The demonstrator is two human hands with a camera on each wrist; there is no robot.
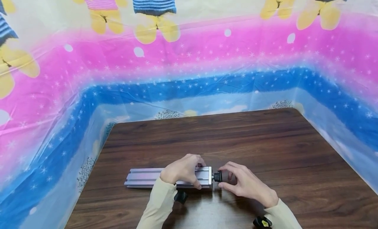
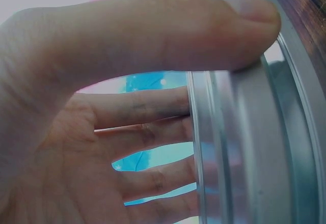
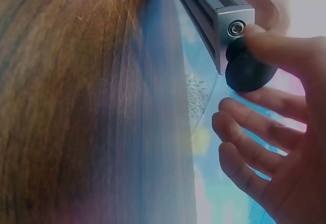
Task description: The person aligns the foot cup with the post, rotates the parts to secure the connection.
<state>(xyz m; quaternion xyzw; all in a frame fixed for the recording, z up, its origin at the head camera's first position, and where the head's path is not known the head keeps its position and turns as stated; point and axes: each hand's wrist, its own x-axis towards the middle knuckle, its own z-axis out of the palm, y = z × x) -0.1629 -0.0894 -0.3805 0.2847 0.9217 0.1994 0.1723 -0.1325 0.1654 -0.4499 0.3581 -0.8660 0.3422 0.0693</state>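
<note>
A silver aluminium profile (image 1: 144, 178) with lengthwise grooves lies on the table, its long axis running left to right. My left hand (image 1: 184, 170) grips it from above near the right end; in the left wrist view the thumb (image 2: 219, 35) lies along the near side and the fingers reach the far side. A flat end plate (image 3: 239, 18) with a round socket caps the right end. From that plate sticks out a black levelling foot (image 3: 249, 71) on a short metal stem. My right hand (image 1: 245, 181) pinches this foot between thumb and index finger, the other fingers loosely bent.
The dark wood-grain table (image 1: 236, 137) extends behind and to both sides of the profile. A patterned pink and blue cloth (image 1: 189, 64) hangs around its back and sides. Black wrist straps (image 1: 261, 221) sit at both sleeves.
</note>
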